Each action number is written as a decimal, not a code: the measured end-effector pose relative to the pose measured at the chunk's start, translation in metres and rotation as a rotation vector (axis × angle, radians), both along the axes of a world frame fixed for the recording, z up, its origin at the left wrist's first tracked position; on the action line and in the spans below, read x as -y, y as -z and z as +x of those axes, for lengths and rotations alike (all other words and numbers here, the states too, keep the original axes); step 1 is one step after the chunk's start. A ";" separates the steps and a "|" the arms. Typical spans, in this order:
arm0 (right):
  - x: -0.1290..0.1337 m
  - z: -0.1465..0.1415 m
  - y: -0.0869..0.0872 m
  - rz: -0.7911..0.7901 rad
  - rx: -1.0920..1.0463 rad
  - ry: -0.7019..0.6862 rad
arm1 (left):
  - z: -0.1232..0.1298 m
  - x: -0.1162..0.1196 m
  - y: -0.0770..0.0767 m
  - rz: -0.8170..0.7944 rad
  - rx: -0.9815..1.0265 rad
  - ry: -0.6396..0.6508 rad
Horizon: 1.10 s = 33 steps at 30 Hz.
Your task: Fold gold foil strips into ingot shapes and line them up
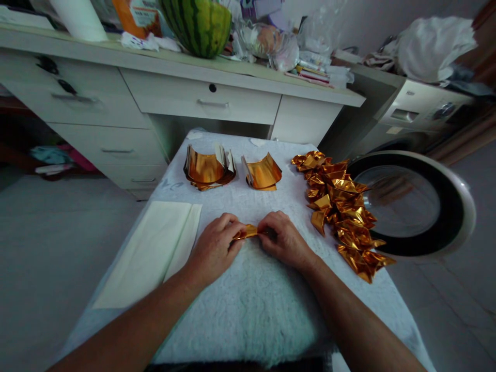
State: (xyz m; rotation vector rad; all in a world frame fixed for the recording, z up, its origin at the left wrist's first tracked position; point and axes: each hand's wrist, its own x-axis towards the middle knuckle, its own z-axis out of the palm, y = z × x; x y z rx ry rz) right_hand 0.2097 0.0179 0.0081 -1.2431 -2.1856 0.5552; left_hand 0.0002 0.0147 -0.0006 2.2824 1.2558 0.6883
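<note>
Between my two hands is a small folded piece of gold foil paper, low over the cloth-covered table. My left hand pinches its left end, and my right hand grips its right end; the fingers hide most of both ends. Beyond the hands lie two curled stacks of gold foil sheets, a larger stack on the left and a smaller stack on the right. A long heap of folded gold foil pieces runs along the table's right side.
Folded pale paper lies at the left on the white table cloth. Behind stands a white desk bearing a cut watermelon and plastic bags. At the right, the open round door of a washing machine is close to the table.
</note>
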 end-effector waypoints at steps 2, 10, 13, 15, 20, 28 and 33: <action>0.000 0.000 -0.002 0.004 -0.059 -0.001 | 0.000 0.001 -0.001 0.003 0.037 -0.011; 0.004 -0.001 -0.002 -0.141 -0.199 0.005 | -0.003 0.002 -0.007 -0.051 0.206 -0.056; 0.006 -0.001 0.000 -0.143 -0.239 -0.020 | -0.003 0.002 -0.008 -0.076 0.223 -0.084; 0.007 -0.002 0.000 -0.138 -0.242 -0.031 | -0.003 0.001 -0.009 -0.087 0.233 -0.098; 0.006 -0.006 -0.003 -0.192 -0.251 -0.034 | -0.003 0.002 -0.009 -0.118 0.253 -0.092; 0.007 -0.008 -0.010 -0.182 -0.256 -0.005 | -0.002 0.005 -0.012 -0.230 0.336 -0.055; 0.009 -0.008 -0.013 -0.167 -0.261 -0.026 | -0.002 0.003 -0.009 -0.432 0.489 -0.075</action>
